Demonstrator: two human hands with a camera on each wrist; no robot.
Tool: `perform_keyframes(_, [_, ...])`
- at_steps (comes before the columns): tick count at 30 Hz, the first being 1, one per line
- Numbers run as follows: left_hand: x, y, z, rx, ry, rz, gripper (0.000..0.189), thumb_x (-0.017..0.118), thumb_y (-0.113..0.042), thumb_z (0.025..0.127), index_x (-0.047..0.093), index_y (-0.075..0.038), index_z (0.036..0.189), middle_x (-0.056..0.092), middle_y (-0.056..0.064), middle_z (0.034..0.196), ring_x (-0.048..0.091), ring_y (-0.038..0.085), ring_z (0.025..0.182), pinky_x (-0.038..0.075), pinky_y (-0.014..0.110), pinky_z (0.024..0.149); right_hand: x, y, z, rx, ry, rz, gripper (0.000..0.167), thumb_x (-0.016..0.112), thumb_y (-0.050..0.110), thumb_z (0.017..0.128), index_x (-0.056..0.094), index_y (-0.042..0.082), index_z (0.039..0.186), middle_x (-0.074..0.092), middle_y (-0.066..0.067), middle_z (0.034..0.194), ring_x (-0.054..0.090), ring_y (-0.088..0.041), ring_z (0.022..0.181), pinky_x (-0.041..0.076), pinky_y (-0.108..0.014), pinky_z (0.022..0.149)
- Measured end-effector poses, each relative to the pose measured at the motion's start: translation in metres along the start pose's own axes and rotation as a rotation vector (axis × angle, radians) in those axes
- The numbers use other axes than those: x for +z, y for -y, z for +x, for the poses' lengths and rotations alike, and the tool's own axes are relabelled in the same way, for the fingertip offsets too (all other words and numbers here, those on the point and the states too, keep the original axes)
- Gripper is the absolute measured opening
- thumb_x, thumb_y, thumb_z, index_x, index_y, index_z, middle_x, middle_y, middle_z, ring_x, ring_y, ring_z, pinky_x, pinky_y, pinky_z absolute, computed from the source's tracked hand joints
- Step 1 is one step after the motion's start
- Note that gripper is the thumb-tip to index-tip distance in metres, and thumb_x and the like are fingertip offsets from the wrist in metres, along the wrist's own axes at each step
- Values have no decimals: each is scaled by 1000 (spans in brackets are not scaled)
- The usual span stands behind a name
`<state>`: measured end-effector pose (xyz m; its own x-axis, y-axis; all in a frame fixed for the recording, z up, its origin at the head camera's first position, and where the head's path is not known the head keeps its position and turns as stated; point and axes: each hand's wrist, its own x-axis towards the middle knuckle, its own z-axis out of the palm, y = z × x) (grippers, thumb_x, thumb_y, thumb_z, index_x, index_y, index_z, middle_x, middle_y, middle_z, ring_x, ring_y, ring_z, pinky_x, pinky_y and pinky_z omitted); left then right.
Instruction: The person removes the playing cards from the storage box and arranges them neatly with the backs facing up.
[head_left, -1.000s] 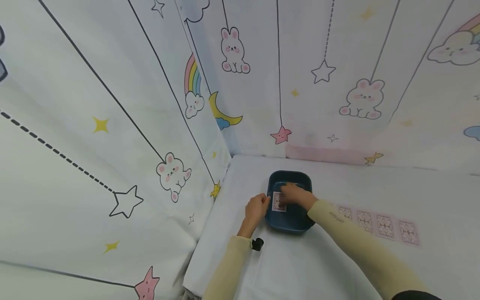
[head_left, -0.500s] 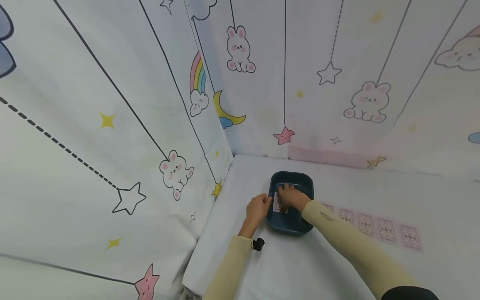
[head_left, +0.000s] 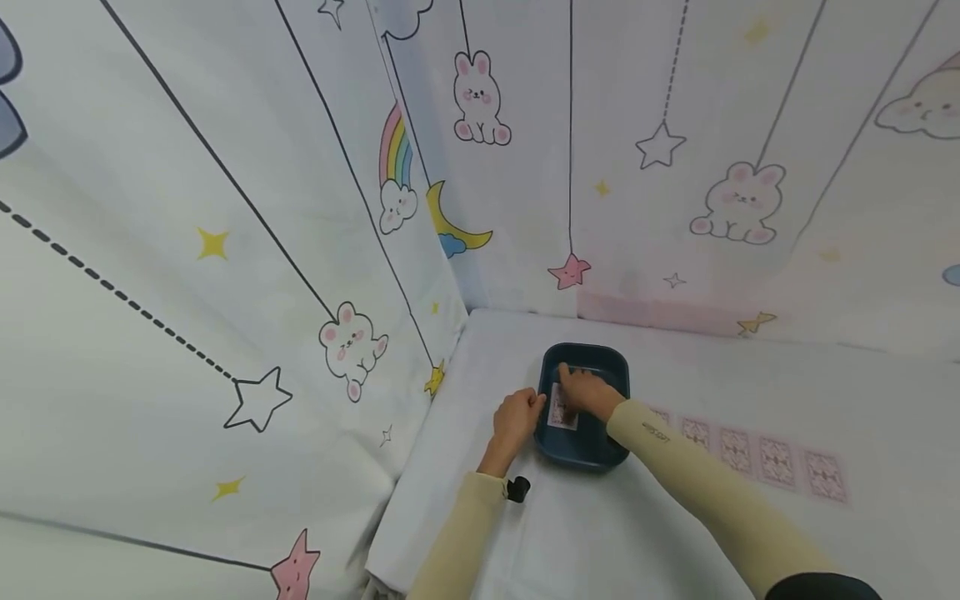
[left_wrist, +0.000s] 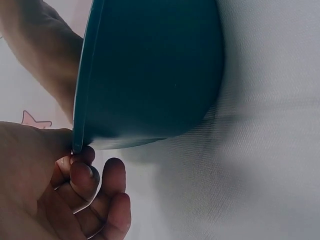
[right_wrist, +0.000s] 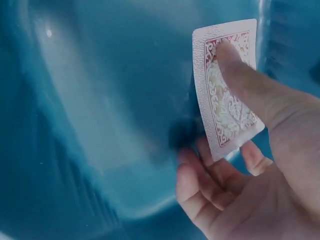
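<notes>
A dark blue plastic tub (head_left: 592,457) stands on the white-covered table. My left hand (head_left: 516,422) is at its left side; in the left wrist view the thumb and finger of this hand (left_wrist: 30,180) pinch the rim of the tub (left_wrist: 155,70). Inside the tub, my right hand (head_left: 592,395) holds a playing card (head_left: 558,414). Seen from the right wrist, the thumb lies over the patterned back of the card (right_wrist: 227,132), and the curled fingers of the hand (right_wrist: 295,155) are behind and below it. The card stands tilted above the tub floor.
Right of the tub lies a slanting row of several face-down cards (head_left: 776,461), its near-left end partly covered by the right sleeve (head_left: 697,475). Fabric walls printed with bunnies and stars (head_left: 525,208) close off the back and left of the table.
The right hand has shifted slightly inside the tub, and one finger now points toward the far left corner. The left hand keeps its hold on the rim. The head view has moved a little.
</notes>
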<state>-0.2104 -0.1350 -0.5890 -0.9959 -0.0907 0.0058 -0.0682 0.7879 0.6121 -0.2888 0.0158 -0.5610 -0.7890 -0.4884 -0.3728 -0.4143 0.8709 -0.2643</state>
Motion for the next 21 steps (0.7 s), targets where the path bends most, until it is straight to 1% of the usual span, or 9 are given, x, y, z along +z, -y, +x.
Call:
perform_keyframes(3, [0, -1, 0, -7, 3, -1, 40, 56, -34, 103, 48, -15, 69, 47, -4, 59, 42, 11, 50, 30, 25, 48, 5, -4, 2, -22, -27, 25, 84, 75, 13, 90, 20, -6, 151, 65, -27, 111, 66, -30, 84, 52, -43, 73])
perform_keyframes(6, [0, -1, 0, -10, 10, -2, 40, 56, -34, 103, 49, -14, 69, 48, -3, 59, 43, 11, 50, 31, 25, 48, 8, -6, 1, -49, -48, 56, 71, 63, 3, 96, 20, -6, 151, 67, -24, 103, 63, -24, 72, 49, -38, 65])
perform_keyframes(8, [0, 0, 0, -9, 16, -4, 39, 56, -35, 103, 49, -14, 70, 47, -4, 59, 43, 11, 51, 31, 25, 48, 9, -7, -3, -65, -64, 66, 62, 56, 1, 99, 22, -5, 151, 66, -27, 110, 66, -26, 80, 52, -40, 71])
perform_keyframes(11, [0, 0, 1, -12, 14, -5, 39, 56, -34, 103, 49, -14, 71, 46, -3, 60, 43, 11, 51, 31, 26, 48, 6, -7, -10, -94, -94, 102, 52, 47, 0, 103, 27, -5, 150, 61, -31, 123, 68, -37, 99, 54, -47, 83])
perform_keyframes(13, [-1, 1, 2, -20, 10, -4, 38, 55, -35, 103, 49, -14, 72, 45, -3, 61, 42, 11, 52, 31, 26, 49, 4, -9, -14, -109, -114, 129, 49, 46, 1, 103, 31, -4, 149, 57, -31, 132, 64, -39, 111, 53, -50, 91])
perform_keyframes(14, [-1, 1, 2, -23, 8, -3, 38, 55, -34, 103, 48, -14, 72, 45, -2, 61, 42, 12, 52, 31, 26, 49, 2, -11, -16, -116, -116, 162, 46, 47, 0, 102, 34, -3, 147, 58, -30, 131, 64, -39, 111, 53, -49, 90])
perform_keyframes(16, [0, 2, 2, -24, 12, 0, 38, 55, -34, 103, 48, -14, 72, 45, -2, 61, 43, 12, 52, 31, 26, 49, 0, -16, -19, -126, -116, 234, 43, 52, -2, 99, 41, 0, 141, 60, -28, 128, 65, -35, 104, 55, -45, 83])
perform_keyframes(20, [2, 3, 2, -32, 24, 15, 38, 55, -35, 104, 48, -14, 73, 47, -2, 62, 44, 13, 54, 32, 27, 51, -3, -32, -28, -141, -78, 428, 33, 57, -3, 97, 47, 4, 127, 66, -21, 107, 65, -21, 76, 54, -32, 63])
perform_keyframes(21, [3, 2, 1, -38, 25, 14, 38, 55, -35, 103, 48, -13, 73, 47, -1, 63, 45, 13, 54, 32, 27, 51, -4, -36, -31, -143, -73, 467, 32, 58, -2, 97, 48, 4, 127, 67, -19, 103, 65, -19, 73, 55, -31, 61])
